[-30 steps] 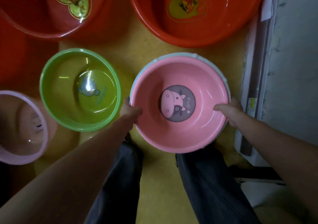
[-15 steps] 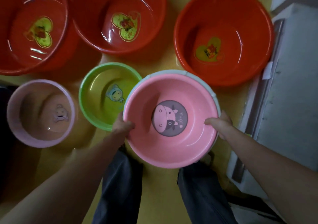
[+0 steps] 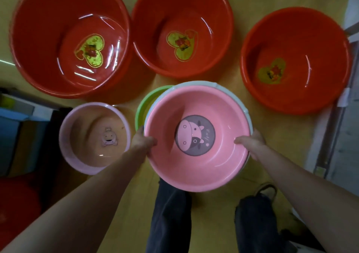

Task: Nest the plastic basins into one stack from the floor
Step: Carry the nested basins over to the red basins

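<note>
Both hands grip pink basin rim: left hand, right hand, thumbs inside.

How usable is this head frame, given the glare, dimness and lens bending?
Head view: dim, warm light; white glare streaks inside the leftmost red basin, a smaller glint in the lilac basin; the wide lens bows the forearms and edges; soft but readable. The pink basin, gripped by the left hand and right hand, hides most of the green basin.
</note>
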The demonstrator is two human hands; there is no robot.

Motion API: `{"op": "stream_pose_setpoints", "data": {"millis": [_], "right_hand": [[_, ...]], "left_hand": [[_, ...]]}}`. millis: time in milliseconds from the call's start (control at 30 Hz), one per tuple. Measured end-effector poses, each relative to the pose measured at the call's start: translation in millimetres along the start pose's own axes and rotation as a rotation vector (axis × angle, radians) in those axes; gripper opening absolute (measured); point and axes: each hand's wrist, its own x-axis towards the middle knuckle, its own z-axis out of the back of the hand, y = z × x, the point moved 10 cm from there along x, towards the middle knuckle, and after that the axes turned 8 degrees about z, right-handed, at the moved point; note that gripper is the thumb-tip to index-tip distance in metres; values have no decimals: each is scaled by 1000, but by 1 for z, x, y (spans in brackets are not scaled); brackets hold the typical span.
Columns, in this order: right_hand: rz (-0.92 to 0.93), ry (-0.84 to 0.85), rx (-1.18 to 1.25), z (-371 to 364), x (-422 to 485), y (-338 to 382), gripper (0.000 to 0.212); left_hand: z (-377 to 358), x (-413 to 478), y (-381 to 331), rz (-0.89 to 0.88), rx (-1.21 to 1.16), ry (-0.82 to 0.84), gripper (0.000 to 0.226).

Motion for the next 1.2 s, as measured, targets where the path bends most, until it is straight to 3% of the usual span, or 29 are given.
{"op": "stream_pose_setpoints", "data": {"millis": [367, 800, 1033, 1200], "right_hand": [[100, 169, -84, -86, 11, 88, 66], [236, 250, -398, -137, 75, 142, 69], [271, 284, -556, -177, 113, 138, 83], [304, 269, -596, -196, 131, 134, 84]], "left_hand": [[70, 42, 27, 69, -220, -40, 60], [20, 68, 105, 276, -502, -146, 61], [-7, 90, 132, 370, -582, -160, 65], [-20, 113, 147, 435, -617, -194, 56]]}}
